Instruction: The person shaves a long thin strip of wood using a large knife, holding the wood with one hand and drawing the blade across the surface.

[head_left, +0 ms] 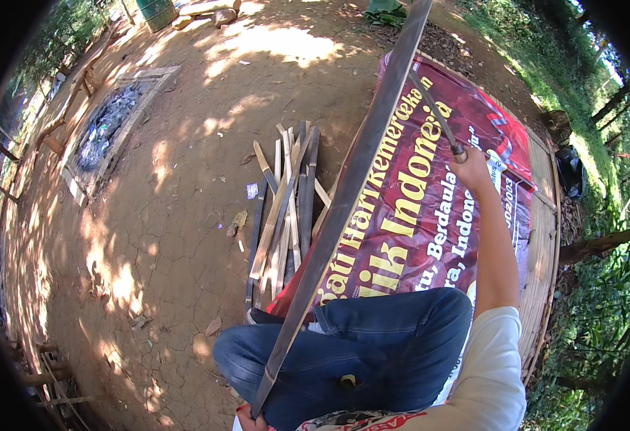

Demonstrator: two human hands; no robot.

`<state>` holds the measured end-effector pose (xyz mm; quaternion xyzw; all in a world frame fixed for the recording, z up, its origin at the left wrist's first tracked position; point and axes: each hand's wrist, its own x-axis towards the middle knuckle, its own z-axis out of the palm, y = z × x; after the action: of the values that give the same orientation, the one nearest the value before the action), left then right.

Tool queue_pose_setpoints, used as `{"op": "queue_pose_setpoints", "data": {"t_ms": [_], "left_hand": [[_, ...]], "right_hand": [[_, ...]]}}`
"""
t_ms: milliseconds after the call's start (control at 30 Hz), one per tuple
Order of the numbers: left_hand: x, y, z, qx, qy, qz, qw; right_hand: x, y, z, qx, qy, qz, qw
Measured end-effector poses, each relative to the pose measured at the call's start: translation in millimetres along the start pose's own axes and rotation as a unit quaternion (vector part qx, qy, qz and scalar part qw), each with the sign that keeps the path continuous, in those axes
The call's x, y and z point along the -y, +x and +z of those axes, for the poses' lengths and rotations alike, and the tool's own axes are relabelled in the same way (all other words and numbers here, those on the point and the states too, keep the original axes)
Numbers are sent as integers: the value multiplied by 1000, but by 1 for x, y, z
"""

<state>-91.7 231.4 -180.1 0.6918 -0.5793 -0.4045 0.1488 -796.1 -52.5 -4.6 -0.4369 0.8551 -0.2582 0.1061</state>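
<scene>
A long dark bamboo strip (358,172) runs slantwise across my view, from the top edge down over my crossed legs. My left hand (250,420), partly cut off by the lower edge, is closed round its near end. My right hand (471,171) grips the handle of a machete (438,113), out over the red banner at the right. The narrow blade slants up and left toward the strip; I cannot tell whether its tip touches it. Left of the strip, a loose pile of split bamboo pieces (284,205) lies on the ground.
The printed red banner (401,244) covers a low bamboo platform (541,215) beneath me. A framed ash pit (110,122) lies far left on bare soil. A green drum (157,13) stands at the back; a black bag (570,171) and bushes are at the right.
</scene>
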Motion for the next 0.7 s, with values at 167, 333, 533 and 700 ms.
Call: {"op": "queue_pose_setpoints", "data": {"t_ms": [167, 333, 533, 700], "left_hand": [[54, -13, -1, 70, 85, -64, 992], [-23, -2, -11, -14, 61, 32, 998], [-57, -4, -14, -12, 56, -9, 998], [-63, -7, -15, -32, 85, -25, 996]], "right_hand": [[-7, -73, 42, 55, -131, -9, 990], [-12, -152, 103, 101, 113, 92, 984], [8, -184, 94, 98, 404, 121, 901], [30, -216, 65, 218, 675, 105, 697]]}}
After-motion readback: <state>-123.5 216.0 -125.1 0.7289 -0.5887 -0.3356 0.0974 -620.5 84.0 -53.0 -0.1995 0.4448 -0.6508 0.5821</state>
